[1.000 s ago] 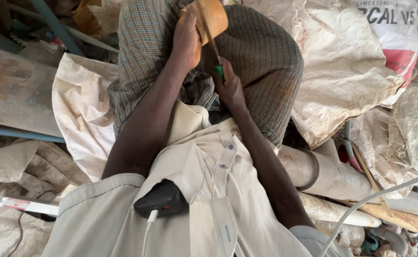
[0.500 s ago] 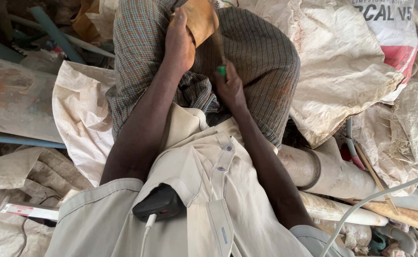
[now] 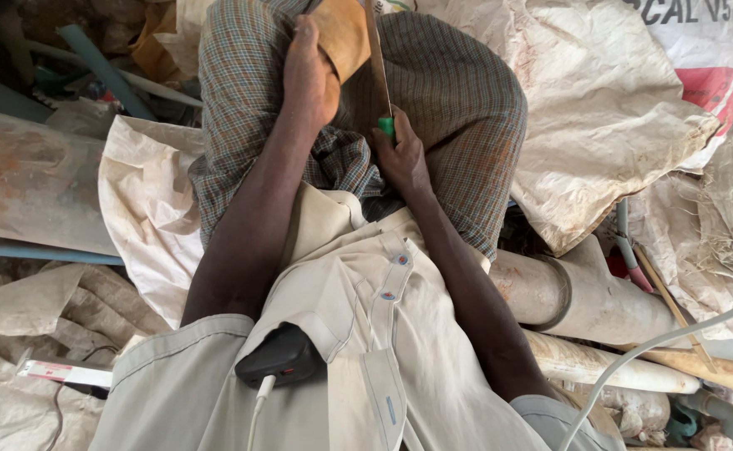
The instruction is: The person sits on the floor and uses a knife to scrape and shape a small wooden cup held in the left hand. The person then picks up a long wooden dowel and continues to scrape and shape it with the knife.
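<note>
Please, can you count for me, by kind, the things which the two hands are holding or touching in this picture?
Flat tan wooden piece, gripped by the left hand: 1
Long thin blade tool with a green handle, gripped by the right hand: 1
Total: 2

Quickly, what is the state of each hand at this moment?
Left hand: closed on the tan wooden piece.
Right hand: closed on the green handle of a thin blade.
</note>
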